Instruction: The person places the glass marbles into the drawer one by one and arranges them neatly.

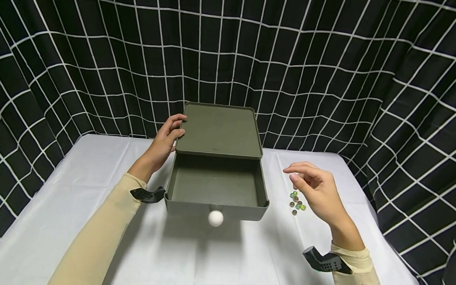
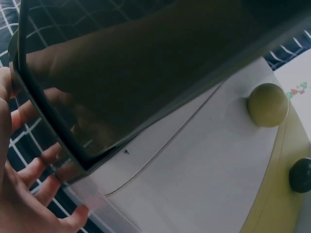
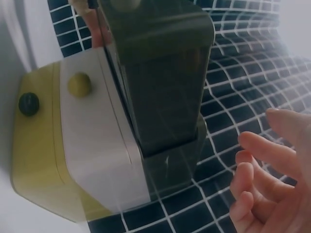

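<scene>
A dark olive-green top drawer is pulled out of a stacked drawer cabinet, its white round knob facing me. At the cabinet's upper left side, my left hand rests with its fingers fairly straight against the wall and top edge. My right hand hovers to the right of the drawer, loosely bent, with nothing visible between thumb and fingers. Several small glass marbles, greenish and brown, lie on the table just left of and below that hand.
Below the open drawer are a white drawer with an olive knob and a yellow drawer with a dark green knob. White cloth covers the table. A black curtain with white grid lines surrounds it.
</scene>
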Action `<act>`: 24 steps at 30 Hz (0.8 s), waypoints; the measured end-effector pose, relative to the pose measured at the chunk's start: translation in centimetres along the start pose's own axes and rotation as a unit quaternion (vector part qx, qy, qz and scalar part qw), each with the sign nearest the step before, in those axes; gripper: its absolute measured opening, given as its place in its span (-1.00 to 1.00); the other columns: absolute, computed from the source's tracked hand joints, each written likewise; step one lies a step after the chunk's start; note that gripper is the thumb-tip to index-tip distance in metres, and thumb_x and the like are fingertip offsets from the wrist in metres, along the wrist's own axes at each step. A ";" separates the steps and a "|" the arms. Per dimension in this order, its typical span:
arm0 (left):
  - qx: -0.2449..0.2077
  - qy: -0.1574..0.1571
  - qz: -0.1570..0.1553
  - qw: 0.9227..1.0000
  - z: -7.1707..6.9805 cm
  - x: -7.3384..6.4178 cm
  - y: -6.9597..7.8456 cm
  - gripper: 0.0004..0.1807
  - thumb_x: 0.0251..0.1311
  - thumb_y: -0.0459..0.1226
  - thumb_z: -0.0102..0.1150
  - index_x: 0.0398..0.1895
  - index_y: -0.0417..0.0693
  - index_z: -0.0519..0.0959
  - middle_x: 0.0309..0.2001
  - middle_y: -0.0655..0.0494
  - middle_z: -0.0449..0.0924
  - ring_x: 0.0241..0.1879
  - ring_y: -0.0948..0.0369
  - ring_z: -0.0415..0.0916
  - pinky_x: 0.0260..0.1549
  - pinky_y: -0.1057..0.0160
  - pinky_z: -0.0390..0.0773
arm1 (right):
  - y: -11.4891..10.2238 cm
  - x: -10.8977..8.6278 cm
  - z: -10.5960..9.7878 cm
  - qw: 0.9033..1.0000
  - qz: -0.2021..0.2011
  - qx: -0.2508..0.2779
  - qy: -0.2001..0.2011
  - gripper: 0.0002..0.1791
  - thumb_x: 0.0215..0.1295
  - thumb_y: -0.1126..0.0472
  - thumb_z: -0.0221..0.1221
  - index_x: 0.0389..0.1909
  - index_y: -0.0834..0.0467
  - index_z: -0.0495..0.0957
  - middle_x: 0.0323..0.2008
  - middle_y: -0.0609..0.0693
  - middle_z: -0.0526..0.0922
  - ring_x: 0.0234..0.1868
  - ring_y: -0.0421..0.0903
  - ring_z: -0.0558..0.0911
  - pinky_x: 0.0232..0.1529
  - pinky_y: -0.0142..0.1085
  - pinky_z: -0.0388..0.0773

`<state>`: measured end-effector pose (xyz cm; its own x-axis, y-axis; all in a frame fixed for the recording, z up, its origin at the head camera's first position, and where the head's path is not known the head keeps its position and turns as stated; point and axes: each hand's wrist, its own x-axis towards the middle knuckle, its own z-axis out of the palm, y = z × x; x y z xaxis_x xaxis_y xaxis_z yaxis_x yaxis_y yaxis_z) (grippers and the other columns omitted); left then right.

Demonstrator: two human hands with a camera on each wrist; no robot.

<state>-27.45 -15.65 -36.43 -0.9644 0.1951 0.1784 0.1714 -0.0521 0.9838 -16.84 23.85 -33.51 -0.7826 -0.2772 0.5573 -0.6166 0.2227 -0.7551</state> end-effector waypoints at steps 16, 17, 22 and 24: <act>0.008 0.000 0.000 1.000 0.0 0.0 0.1 -0.51 0.46 -0.17 -0.13 0.43 0.16 0.20 0.54 -0.04 -0.02 0.51 -0.03 -0.01 0.35 -0.48 -0.06 | 2.8 -0.3 -1.4 0.997 0.055 -0.050 -0.008 -0.81 0.39 0.46 0.10 -0.11 0.43 0.64 -0.39 -0.28 0.57 -0.44 -0.26 0.50 -0.34 -0.46 0.46; 0.007 0.000 0.000 1.000 0.0 0.0 0.0 -0.51 0.46 -0.17 -0.13 0.43 0.16 0.21 0.54 -0.03 -0.01 0.50 -0.03 0.00 0.35 -0.48 -0.05 | 3.0 -0.3 -1.5 0.997 0.058 -0.050 -0.008 -0.81 0.40 0.45 0.10 -0.11 0.43 0.64 -0.41 -0.26 0.57 -0.44 -0.25 0.50 -0.34 -0.46 0.45; 0.005 0.000 0.003 1.000 0.0 0.1 -0.2 -0.51 0.45 -0.17 -0.13 0.42 0.15 0.21 0.53 -0.03 0.01 0.48 -0.03 0.03 0.34 -0.46 -0.01 | 4.0 -0.2 -2.0 0.995 0.077 -0.060 -0.009 -0.80 0.44 0.39 0.11 -0.09 0.44 0.63 -0.52 -0.17 0.54 -0.45 -0.24 0.49 -0.35 -0.43 0.43; 0.005 0.000 0.004 1.000 0.0 0.1 -0.2 -0.50 0.45 -0.17 -0.13 0.42 0.15 0.21 0.53 -0.03 0.01 0.47 -0.04 0.04 0.33 -0.45 0.00 | 4.3 -0.1 -2.2 0.994 0.086 -0.063 -0.010 -0.79 0.45 0.36 0.11 -0.09 0.42 0.63 -0.54 -0.16 0.53 -0.45 -0.25 0.47 -0.36 -0.41 0.43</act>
<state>-27.62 -15.62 -36.63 -0.9631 0.1952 0.1853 0.1803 -0.0434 0.9827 -19.56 26.89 -36.09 -0.8765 -0.2438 0.4150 -0.4802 0.3831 -0.7891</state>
